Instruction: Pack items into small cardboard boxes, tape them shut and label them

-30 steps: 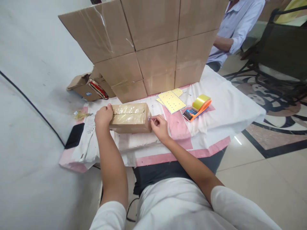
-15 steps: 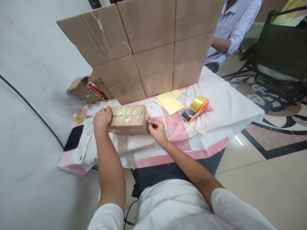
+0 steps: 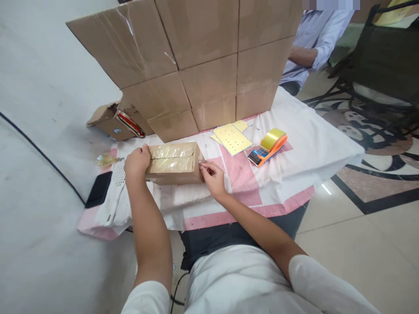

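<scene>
A small cardboard box (image 3: 173, 178) lies on the cloth-covered table in front of me, its top sealed with shiny tape. My left hand (image 3: 137, 163) is closed over the box's left end, thumb on top. At the opposite end, my right hand (image 3: 213, 176) pinches with thumb and forefinger against the box's right face. Something tiny and pale shows at those fingertips, too small to name. To the right of the box are yellow dotted sheets (image 3: 233, 139) and an orange tape dispenser (image 3: 270, 146) with a yellow roll.
Stacked cardboard boxes (image 3: 209, 83) form a wall behind the work area. An opened carton (image 3: 108, 124) stands at back left, a black phone (image 3: 99, 189) at the left edge of the tablecloth (image 3: 314, 144). Another person (image 3: 314, 48) sits behind at right, near a dark chair (image 3: 386, 65).
The view has shifted slightly. Both hands keep the same places on the box, and the right fingertips stay pinched at its right end.
</scene>
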### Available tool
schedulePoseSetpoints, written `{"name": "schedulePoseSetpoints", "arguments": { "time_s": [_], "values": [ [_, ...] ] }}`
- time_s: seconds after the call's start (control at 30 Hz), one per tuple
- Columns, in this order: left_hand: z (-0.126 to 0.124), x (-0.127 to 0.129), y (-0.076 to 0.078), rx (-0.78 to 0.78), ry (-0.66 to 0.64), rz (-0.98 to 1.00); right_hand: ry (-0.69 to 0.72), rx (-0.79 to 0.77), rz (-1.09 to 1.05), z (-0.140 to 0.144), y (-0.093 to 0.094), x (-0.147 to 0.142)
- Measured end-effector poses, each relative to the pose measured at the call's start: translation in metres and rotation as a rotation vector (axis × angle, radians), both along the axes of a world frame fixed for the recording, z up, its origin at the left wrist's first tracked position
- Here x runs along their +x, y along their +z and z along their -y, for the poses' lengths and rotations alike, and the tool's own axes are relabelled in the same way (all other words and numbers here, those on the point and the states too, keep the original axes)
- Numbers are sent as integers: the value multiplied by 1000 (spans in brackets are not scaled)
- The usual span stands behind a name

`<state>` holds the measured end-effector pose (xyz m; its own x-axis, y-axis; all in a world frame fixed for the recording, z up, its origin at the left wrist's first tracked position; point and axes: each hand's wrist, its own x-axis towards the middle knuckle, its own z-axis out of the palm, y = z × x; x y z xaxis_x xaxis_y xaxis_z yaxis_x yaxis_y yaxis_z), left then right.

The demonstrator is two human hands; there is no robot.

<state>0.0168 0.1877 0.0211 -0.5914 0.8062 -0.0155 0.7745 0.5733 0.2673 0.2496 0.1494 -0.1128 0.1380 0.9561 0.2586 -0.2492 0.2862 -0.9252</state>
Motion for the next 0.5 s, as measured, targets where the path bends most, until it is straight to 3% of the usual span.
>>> {"name": "schedulePoseSetpoints", "arguments": {
  "time_s": [0.33,0.5],
  "values": [
    [8,5,3,32,15,-13,42,-113,-70,2,-1,-4],
    [12,5,3,55,7,-10,23,-87,-47,1,0,-4]
  ]
}}
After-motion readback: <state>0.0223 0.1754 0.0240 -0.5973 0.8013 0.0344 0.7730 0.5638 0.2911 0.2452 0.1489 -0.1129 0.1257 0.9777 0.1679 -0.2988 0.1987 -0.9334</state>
